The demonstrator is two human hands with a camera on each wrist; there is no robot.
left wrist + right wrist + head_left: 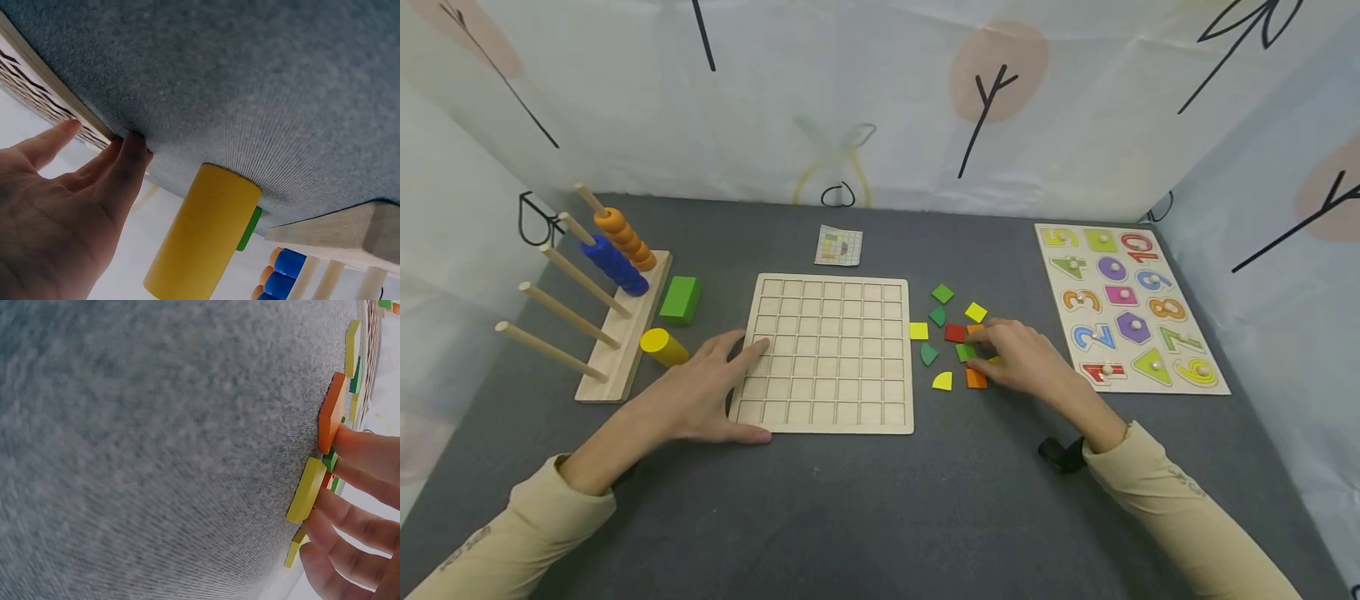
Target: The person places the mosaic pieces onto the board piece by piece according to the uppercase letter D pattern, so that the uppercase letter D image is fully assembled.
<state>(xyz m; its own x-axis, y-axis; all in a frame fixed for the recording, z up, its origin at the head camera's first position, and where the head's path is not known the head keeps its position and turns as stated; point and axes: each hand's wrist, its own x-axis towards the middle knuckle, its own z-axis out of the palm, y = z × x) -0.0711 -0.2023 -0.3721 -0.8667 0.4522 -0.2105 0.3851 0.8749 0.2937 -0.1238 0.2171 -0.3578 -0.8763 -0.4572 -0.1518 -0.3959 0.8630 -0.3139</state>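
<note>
— From overhead, what is each hand doing?

— The left hand [711,392] is lying flat, fingers straight, pressing on the left edge of the wooden grid board [829,354]. The right hand [1022,358] is reaching into the loose coloured tiles [955,333] just right of the board, fingertips touching a green tile [966,352]; I cannot tell whether it is pinching yet.

— And the left wrist view?

— Relaxed fingers are resting against the board's edge [56,103], with a yellow cylinder [203,237] lying nearby.

— The right wrist view?

— Fingers [362,487] are touching the thin edges of an orange tile [331,412] and a yellow tile [306,490]. These pieces look light, stiff and flat on felt, so I would judge they are best pinched by opposite edges.
</note>
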